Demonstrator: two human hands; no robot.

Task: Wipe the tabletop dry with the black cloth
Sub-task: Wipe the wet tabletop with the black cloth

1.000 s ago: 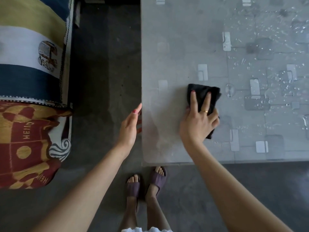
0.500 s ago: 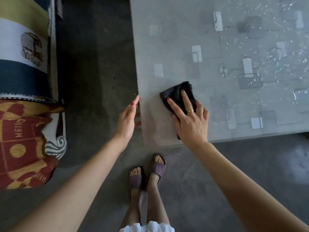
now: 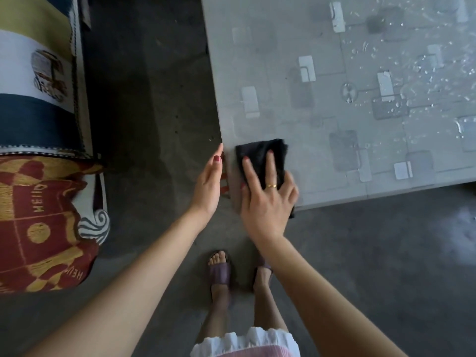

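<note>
The black cloth lies flat on the grey patterned tabletop, right at its near left corner. My right hand presses down on the cloth with fingers spread, covering its near half. My left hand is held upright beside the table's left edge, fingers straight and together, palm toward the edge, holding nothing. Water drops glisten on the right part of the tabletop; the area around the cloth looks dull and dry.
A sofa with a striped and red-and-gold throw fills the left side. Dark concrete floor runs between sofa and table. My feet in purple sandals stand just below the table corner.
My right hand has slid the cloth leftward and nearer, from mid-table to the near left corner. The left hand has stayed by the table's left edge.
</note>
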